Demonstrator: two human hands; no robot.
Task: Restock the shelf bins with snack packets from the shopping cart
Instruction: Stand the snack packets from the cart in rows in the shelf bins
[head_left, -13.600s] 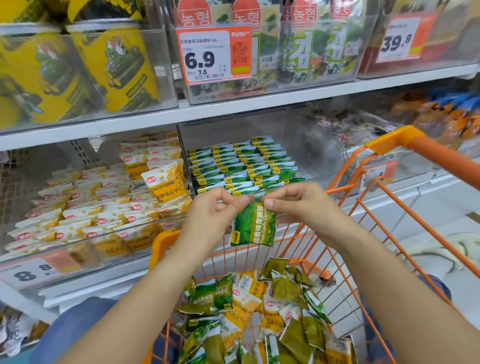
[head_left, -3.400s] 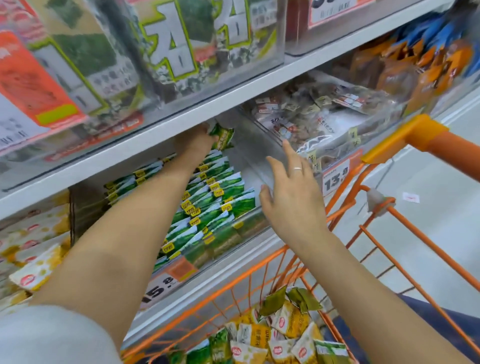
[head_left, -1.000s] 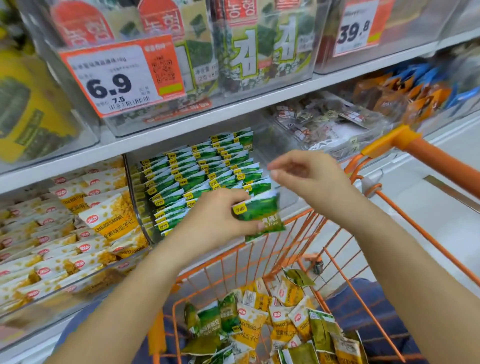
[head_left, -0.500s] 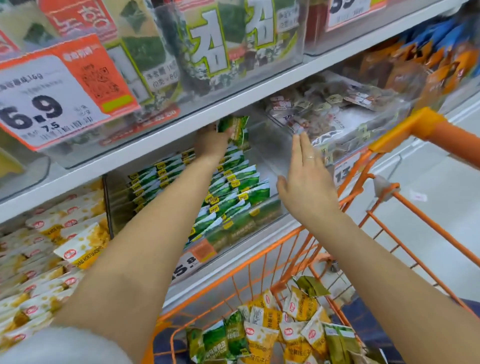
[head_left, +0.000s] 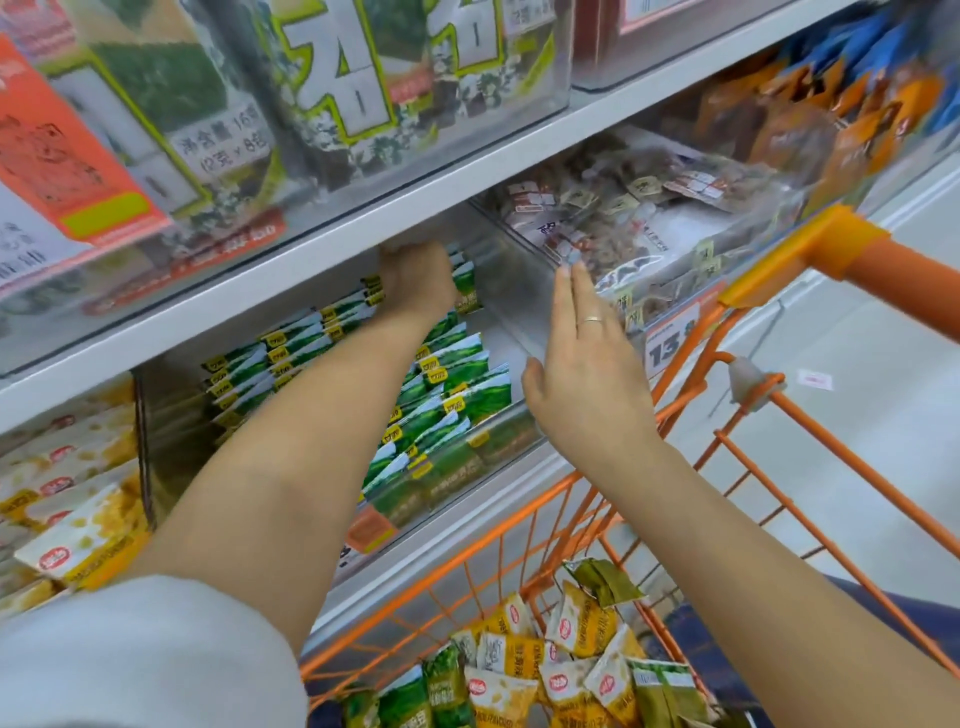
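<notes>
left hand (head_left: 415, 278) holds a green packet (head_left: 466, 290) deep in the clear bin (head_left: 511, 431); right hand (head_left: 584, 371) flat, fingers straight, beside a "13" tag (head_left: 670, 345).

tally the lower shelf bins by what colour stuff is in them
green packets: 1 bin
yellow packets: 1 bin
brown snacks in clear wrap: 1 bin
orange and blue packs, blurred: 1 bin
total: 4 bins
</notes>
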